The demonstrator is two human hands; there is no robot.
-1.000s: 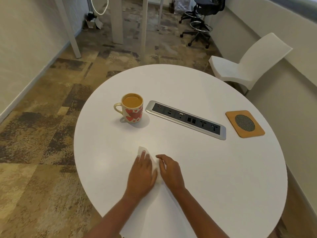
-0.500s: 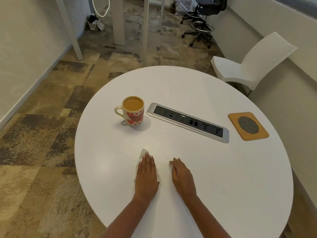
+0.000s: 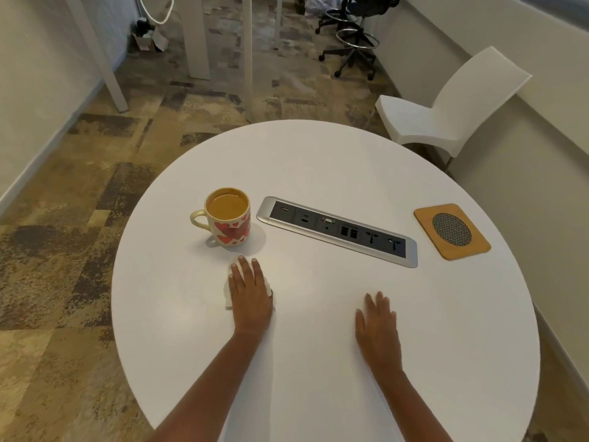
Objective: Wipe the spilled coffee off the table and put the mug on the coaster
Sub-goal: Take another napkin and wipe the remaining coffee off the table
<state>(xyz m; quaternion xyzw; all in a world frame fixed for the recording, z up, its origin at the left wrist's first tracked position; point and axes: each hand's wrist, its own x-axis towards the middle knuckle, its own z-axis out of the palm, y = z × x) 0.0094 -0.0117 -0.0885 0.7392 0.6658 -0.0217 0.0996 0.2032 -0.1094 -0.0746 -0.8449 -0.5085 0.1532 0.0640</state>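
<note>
A cream mug (image 3: 230,225) with red hearts, full of milky coffee, stands on the round white table (image 3: 318,161) left of centre. A square wooden coaster (image 3: 424,218) with a dark mesh disc lies near the table's right edge. My left hand (image 3: 250,293) lies flat on a folded white tissue (image 3: 227,295), pressing it to the table just in front of the mug. Only the tissue's edges show around the hand. My right hand (image 3: 377,327) rests flat on the bare table to the right, fingers spread, holding nothing. No spill is visible.
A silver power and data socket strip (image 3: 338,231) is set into the table between mug and coaster. A white plastic chair (image 3: 446,106) stands behind the table at right. An office stool (image 3: 353,43) and white table legs (image 3: 197,36) stand farther back on patterned carpet.
My left hand has slid the tissue forward, toward the mug. My right hand has come off the tissue and moved right, onto bare table.
</note>
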